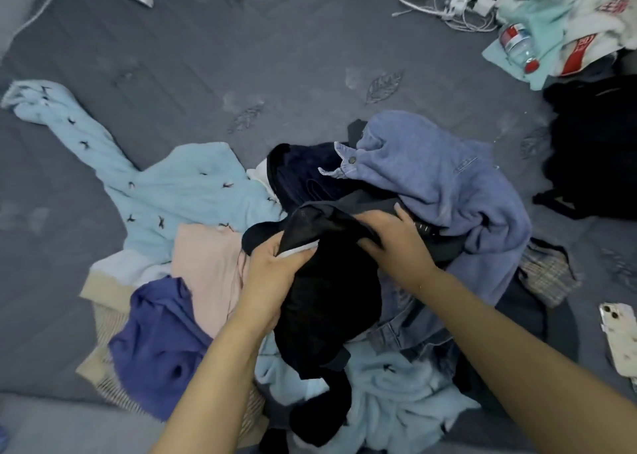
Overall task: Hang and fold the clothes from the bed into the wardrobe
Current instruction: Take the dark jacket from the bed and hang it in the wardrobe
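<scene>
At the far left a pale blue sweater [179, 191] sprawls over the grey bed [241, 57], with a pink top [206, 274] and a purple top [158, 346] lying against its lower edge. Next comes the left hand [272, 277], fingers curled round the white-edged rim of a black garment [327, 302] — the piece being lifted out of the heap. The right hand [396, 243] pinches the same dark cloth at its upper edge, fingers closed on a fold; what kind of garment it is stays hard to tell, as the cloth is bunched and dark. Right of it a blue denim shirt [437, 177] tops the pile, and a phone [620, 340] lies near the bed's edge. The step looks like sorting — next, the black piece likely needs shaking out flat to decide whether it hangs or folds.
</scene>
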Motion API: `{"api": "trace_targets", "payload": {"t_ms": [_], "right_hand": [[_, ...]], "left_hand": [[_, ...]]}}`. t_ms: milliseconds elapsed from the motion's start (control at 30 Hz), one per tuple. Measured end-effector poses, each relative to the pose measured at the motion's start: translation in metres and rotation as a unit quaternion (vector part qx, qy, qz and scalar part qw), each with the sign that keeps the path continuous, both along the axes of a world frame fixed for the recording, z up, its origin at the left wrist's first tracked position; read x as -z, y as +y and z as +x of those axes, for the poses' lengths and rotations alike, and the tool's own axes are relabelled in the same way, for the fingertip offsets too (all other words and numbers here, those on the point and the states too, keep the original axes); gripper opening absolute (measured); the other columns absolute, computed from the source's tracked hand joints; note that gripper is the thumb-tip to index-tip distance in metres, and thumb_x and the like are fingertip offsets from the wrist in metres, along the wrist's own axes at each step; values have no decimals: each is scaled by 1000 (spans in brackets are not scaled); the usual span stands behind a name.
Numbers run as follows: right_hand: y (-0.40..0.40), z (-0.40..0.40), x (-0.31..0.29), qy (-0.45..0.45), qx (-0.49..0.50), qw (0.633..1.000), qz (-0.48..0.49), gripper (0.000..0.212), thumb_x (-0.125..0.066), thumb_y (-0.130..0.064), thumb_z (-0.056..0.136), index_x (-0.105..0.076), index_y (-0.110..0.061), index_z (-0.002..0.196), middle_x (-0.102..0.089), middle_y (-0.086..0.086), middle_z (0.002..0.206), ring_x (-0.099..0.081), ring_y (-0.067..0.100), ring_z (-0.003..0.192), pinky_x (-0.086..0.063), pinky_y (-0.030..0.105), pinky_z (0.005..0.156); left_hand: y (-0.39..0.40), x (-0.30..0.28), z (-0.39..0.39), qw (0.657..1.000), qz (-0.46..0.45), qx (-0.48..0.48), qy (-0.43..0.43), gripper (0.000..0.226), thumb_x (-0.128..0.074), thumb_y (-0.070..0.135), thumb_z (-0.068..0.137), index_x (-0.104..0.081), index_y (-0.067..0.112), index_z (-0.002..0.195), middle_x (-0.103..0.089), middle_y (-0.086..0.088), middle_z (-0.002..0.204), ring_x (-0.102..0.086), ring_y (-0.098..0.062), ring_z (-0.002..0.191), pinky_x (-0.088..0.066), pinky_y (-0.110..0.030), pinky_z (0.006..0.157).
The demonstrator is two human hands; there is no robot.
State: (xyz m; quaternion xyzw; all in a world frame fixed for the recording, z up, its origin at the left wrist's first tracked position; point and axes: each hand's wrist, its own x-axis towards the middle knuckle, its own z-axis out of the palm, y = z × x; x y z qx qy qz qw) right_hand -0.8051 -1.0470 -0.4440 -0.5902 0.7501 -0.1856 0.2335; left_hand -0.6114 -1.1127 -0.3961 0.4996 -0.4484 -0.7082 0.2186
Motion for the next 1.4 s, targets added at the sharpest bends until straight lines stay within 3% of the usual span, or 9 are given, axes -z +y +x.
{"api": "trace_targets", "payload": {"t_ms": [100, 267, 433, 567, 700, 900, 1167, 1267, 1400], "right_hand": [[-1, -11, -41, -100, 60, 992, -56, 15, -63, 1, 86, -69, 0, 100, -71, 14, 94, -66, 31, 90, -51, 46, 80], [2, -4, -134, -199, 147, 962, -114, 10, -58, -4, 93, -67, -2, 88, -64, -5, 73, -52, 0, 69, -42, 27, 63], [6, 24, -228, -312, 241, 893, -219, 26, -50, 8, 90, -71, -6, 98, -68, -9, 88, -58, 2, 81, -46, 21, 71], [8, 41, -295, -286, 288, 865, -296, 21, -51, 11, 89, -68, -1, 93, -71, 20, 104, -53, 10, 87, -51, 29, 82], [15, 51, -355, -303, 305, 836, -342, 26, -51, 7, 93, -68, -13, 89, -66, 0, 84, -58, 6, 79, -48, 20, 73], [12, 51, -435, -313, 306, 808, -395, 15, -57, -5, 94, -69, 3, 91, -61, 12, 84, -52, 21, 76, -43, 33, 68], [5, 50, -396, -434, 297, 844, -106, 16, -67, -17, 89, -71, -9, 102, -75, 8, 87, -70, 21, 77, -58, 30, 73], [13, 69, -344, -483, 306, 820, -27, 26, -70, -27, 87, -72, -8, 105, -75, 10, 96, -71, 20, 83, -55, 34, 86], [10, 95, -313, -584, 303, 752, -44, 28, -66, -22, 91, -69, -3, 111, -73, 12, 99, -71, 19, 84, -59, 28, 78]], "left_hand": [[-16, -48, 9, 999, -6, 17, 39, 13, -79, 16, 70, -79, 23, 81, -76, -3, 88, -70, -12, 76, -54, -19, 63], [-41, -129, 8, 993, -67, 53, 84, 16, -77, 11, 75, -78, 27, 75, -75, 1, 82, -70, -12, 74, -56, -21, 64], [-53, -220, -1, 974, -147, 102, 140, 13, -77, 8, 79, -76, 20, 85, -76, -2, 86, -71, -15, 77, -55, -24, 65], [-57, -290, -2, 955, -208, 132, 165, 16, -79, 11, 76, -79, 26, 80, -77, -2, 88, -72, -15, 80, -56, -26, 67], [-56, -347, -3, 939, -235, 164, 191, 14, -79, 11, 77, -76, 21, 86, -77, -3, 89, -73, -17, 82, -56, -25, 67], [-66, -416, -3, 918, -260, 173, 246, 7, -78, 13, 79, -78, 19, 82, -76, -6, 91, -73, -20, 87, -57, -26, 70], [-101, -342, 24, 953, -128, 265, 71, 61, -66, 66, 69, -73, 20, 110, -74, -4, 108, -72, -16, 97, -57, -24, 72], [-91, -275, 47, 977, 3, 210, 23, 76, -72, 63, 60, -69, 9, 113, -75, -13, 103, -73, -25, 92, -59, -31, 72], [-77, -227, 71, 972, 162, 155, 64, 66, -73, 57, 69, -72, 7, 112, -70, -19, 113, -69, -32, 102, -57, -39, 84]]}}
